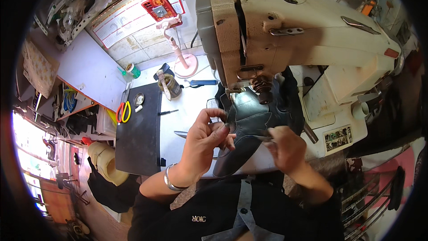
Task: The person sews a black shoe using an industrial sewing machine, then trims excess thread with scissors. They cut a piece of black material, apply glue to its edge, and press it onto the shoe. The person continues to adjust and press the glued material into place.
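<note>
A person is working a dark leather piece (249, 120) under the head of a cream sewing machine (312, 31), the leather lying on the white table (187, 102) with its far end tucked beneath the presser foot (235, 91) and its near end hanging toward the table's front edge. The left hand (206, 140) is pinching the leather's left edge, thumb on top and fingers (223, 130) curled closed around the edge, so the piece is running out to the right of the fingertips. The right hand (287, 148) is gripping the leather's right side, its fingers folded shut over the edge; something thin and dark is showing at the thumb, though what it is cannot be told. The leather is spanning the gap between both hands, held taut just in front of the needle area. A silver bangle (171, 180) is circling the left wrist. To the left, a black mat (138, 129) is lying on the table, with orange-handled scissors (123, 111) just beside its far left corner and a small round tin (139, 99) at its top edge. A jar (170, 85) and a pink stand (183, 58) are standing farther back near the wall.
</note>
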{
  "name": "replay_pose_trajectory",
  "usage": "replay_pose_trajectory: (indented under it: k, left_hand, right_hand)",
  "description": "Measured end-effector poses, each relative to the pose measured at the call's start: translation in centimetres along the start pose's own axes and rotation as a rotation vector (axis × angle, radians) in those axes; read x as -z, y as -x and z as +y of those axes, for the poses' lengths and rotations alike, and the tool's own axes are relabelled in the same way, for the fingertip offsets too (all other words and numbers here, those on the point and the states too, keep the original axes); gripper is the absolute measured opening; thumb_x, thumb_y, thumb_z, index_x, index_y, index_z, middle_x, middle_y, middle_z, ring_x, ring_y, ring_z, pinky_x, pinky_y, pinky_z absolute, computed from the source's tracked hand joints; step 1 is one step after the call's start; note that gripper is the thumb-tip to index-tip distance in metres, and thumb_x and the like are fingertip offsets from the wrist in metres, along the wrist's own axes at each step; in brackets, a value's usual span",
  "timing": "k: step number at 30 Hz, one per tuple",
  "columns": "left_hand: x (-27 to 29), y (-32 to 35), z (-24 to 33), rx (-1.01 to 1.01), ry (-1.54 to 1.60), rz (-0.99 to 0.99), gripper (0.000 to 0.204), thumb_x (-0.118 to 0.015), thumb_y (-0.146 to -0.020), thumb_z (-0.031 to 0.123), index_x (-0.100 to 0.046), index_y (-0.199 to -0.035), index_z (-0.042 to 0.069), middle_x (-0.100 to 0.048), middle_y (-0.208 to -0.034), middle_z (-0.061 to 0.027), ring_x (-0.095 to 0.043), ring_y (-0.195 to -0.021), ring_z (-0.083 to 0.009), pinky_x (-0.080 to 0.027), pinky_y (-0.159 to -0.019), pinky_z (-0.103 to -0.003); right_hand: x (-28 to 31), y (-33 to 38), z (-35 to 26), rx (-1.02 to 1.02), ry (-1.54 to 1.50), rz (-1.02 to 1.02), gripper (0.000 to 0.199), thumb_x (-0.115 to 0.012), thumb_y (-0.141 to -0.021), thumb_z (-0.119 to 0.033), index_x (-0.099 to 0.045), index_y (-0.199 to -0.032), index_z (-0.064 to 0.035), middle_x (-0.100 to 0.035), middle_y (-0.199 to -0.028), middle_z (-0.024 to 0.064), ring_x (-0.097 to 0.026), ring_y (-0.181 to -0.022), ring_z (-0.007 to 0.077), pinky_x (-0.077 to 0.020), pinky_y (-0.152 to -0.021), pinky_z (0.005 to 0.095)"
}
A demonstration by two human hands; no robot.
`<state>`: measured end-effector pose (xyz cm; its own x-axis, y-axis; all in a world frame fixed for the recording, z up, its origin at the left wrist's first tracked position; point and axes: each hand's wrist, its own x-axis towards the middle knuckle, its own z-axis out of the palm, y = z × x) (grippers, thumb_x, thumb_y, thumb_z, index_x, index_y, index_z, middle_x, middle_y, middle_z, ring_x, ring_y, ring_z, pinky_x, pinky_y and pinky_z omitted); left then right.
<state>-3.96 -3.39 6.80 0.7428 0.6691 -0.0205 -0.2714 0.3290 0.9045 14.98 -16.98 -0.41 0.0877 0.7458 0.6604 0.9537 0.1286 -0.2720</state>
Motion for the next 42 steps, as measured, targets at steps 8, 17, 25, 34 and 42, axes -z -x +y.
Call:
replay_pose_trajectory:
  k: [8,17,25,34,42]
  left_hand:
    - [-1.5,-0.9,2.1,0.057,0.076,0.057,0.033,-0.047,-0.096,0.011,-0.038,-0.124,-0.003,-0.044,-0.068,-0.0030,-0.052,-0.064,-0.0148,-0.050,-0.089,-0.038]
    - [-1.2,-1.4,2.6,0.082,0.205,0.085,0.017,-0.047,-0.096,0.008,-0.043,-0.112,0.005,-0.041,-0.067,-0.0018,-0.051,-0.065,-0.0162,-0.051,-0.089,-0.043]
    - [0.5,-1.8,3.8,0.011,0.348,-0.037,0.017,-0.048,-0.096,0.008,-0.043,-0.112,0.004,-0.044,-0.067,-0.0027,-0.052,-0.064,-0.0157,-0.055,-0.079,-0.045]
    - [4.3,-3.3,-4.2,-0.223,-0.758,0.342,0.032,-0.067,-0.081,0.005,-0.050,-0.108,0.000,-0.056,-0.100,-0.0077,-0.053,-0.097,-0.0183,-0.043,-0.090,-0.034]
    - [1.9,-3.9,-6.2,-0.721,-1.378,0.346,0.026,-0.069,-0.074,0.004,-0.056,-0.096,0.005,-0.053,-0.100,-0.0136,-0.049,-0.098,-0.0331,-0.041,-0.085,-0.041]
  right_hand:
    - [-2.0,-4.8,-1.3,0.146,0.096,-0.078,0.030,-0.071,-0.074,-0.027,-0.057,-0.094,-0.0100,-0.048,-0.084,0.0033,-0.054,-0.063,0.0152,-0.0437,-0.050,0.0284]
    - [-2.6,-4.9,-1.2,0.145,0.104,-0.048,0.021,-0.067,-0.078,-0.024,-0.056,-0.089,-0.0105,-0.049,-0.082,0.0025,-0.053,-0.061,0.0148,-0.0432,-0.049,0.0291]
    - [-3.2,-4.3,-0.5,0.127,-0.028,-0.022,0.020,-0.069,-0.079,-0.020,-0.057,-0.091,-0.0093,-0.053,-0.079,0.0051,-0.057,-0.061,0.0192,-0.0435,-0.049,0.0313]
    - [-2.4,-3.3,1.6,-0.242,-0.296,0.166,0.025,-0.062,-0.091,-0.021,-0.054,-0.104,-0.0009,-0.053,-0.092,0.0129,-0.055,-0.073,0.0247,-0.0465,-0.066,0.0304]
    - [-3.0,-4.4,0.0,-0.067,-0.136,0.093,0.028,-0.070,-0.081,-0.018,-0.057,-0.102,-0.0050,-0.057,-0.089,0.0111,-0.061,-0.074,0.0285,-0.0496,-0.061,0.0342]
